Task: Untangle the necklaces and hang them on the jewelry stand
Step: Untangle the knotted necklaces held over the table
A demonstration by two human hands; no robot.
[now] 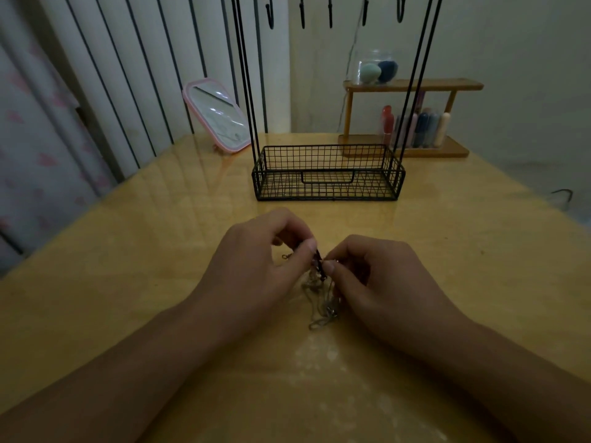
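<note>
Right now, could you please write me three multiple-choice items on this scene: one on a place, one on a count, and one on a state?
1. Where does the pink-framed mirror stand?
A. left of the jewelry stand
B. inside its wire basket
C. on the wooden shelf

2. How many hooks show at the stand's top?
A. two
B. five
C. eight

3. What state are the necklaces in?
A. hung on the hooks
B. a tangled bunch held over the table
C. lying in the basket

Answers: 1 A, the mirror leans at the table's far left. 2 B, five hooks show along the top edge. 3 B, the left hand and right hand pinch the bunch.
</note>
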